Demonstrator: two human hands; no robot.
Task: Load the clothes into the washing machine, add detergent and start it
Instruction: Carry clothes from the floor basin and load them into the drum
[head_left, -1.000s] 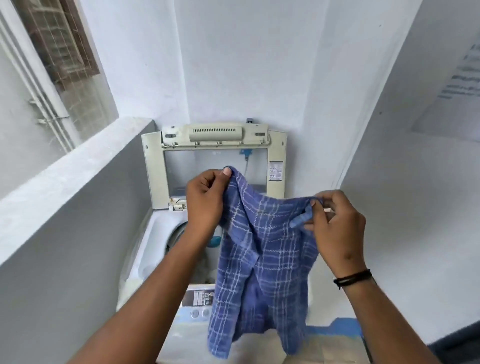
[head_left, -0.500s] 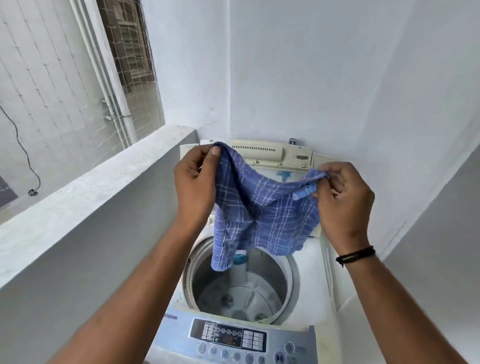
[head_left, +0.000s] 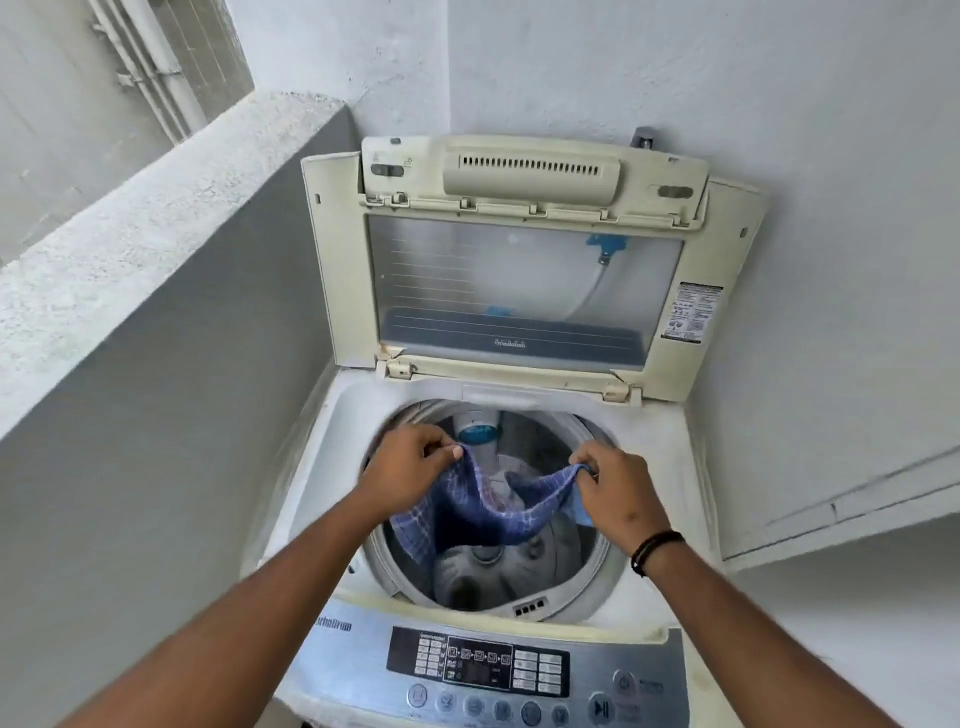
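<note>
Pinching a blue checked cloth (head_left: 485, 512) by its upper corners, left hand (head_left: 410, 475) and right hand (head_left: 618, 491) apart, cloth sagging between them inside the open drum (head_left: 592, 561) of the washing machine (head_left: 311, 467), lid (head_left: 519, 260) raised behind.

Head view looks steeply down, close above the washing machine (head_left: 670, 499).

We stand in a home laundry corner. A top-loading washing machine (head_left: 498, 545) sits between white walls (head_left: 779, 104) and a low parapet (head_left: 130, 234).
</note>
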